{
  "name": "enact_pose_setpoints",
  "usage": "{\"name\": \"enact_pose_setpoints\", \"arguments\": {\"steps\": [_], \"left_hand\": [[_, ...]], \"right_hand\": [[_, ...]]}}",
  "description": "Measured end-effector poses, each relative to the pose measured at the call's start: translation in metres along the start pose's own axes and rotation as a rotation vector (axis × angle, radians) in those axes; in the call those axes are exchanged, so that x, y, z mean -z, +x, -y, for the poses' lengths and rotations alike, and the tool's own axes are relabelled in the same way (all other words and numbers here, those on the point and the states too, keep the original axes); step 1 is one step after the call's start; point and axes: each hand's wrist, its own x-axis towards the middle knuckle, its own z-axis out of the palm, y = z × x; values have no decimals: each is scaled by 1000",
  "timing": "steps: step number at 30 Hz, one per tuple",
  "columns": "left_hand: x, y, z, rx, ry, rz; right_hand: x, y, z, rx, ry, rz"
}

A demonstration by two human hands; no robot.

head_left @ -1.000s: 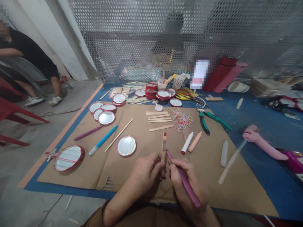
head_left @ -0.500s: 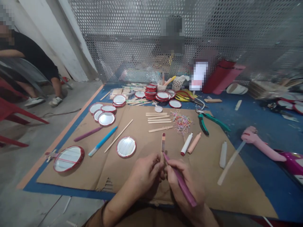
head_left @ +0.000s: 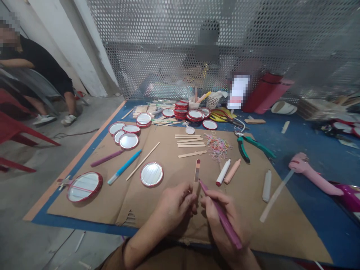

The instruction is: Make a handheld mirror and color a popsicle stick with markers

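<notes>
Upright between the fingers of my left hand (head_left: 178,204) is a wooden stick (head_left: 197,171), its upper part coloured dark red and greyish. My right hand (head_left: 225,217) grips a purple marker (head_left: 225,221), whose tip is at the stick's right edge, just below the coloured part. A round white disc with a red rim (head_left: 152,174) lies left of the hands. Beyond them are plain wooden sticks (head_left: 191,141) and a tangle of coloured bands (head_left: 218,145). A white marker (head_left: 223,172) and a peach marker (head_left: 232,171) lie to the right on the cardboard (head_left: 168,157).
Green-handled pliers (head_left: 243,149) and a pink glue gun (head_left: 315,174) are on the right. On the left lie a blue pen (head_left: 124,167) and a larger red-rimmed disc (head_left: 84,186). Stacked discs (head_left: 180,110) stand at the back. A person (head_left: 45,67) sits far left.
The whole view has shifted slightly, with objects a little further right. The purple marker and my right hand have moved slightly right, and the stick is tilted a bit more. Both hands keep their holds.
</notes>
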Motion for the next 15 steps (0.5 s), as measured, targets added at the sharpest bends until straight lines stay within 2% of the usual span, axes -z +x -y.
{"name": "enact_pose_setpoints", "arguments": {"steps": [8, 12, 15], "left_hand": [[2, 0, -3, -38, 84, -28], [1, 0, -2, -5, 26, -7], [1, 0, -2, -6, 17, -2]], "right_hand": [[-1, -1, 3, 3, 16, 17], [2, -3, 2, -76, -21, 3], [2, -3, 3, -67, 7, 19]]}}
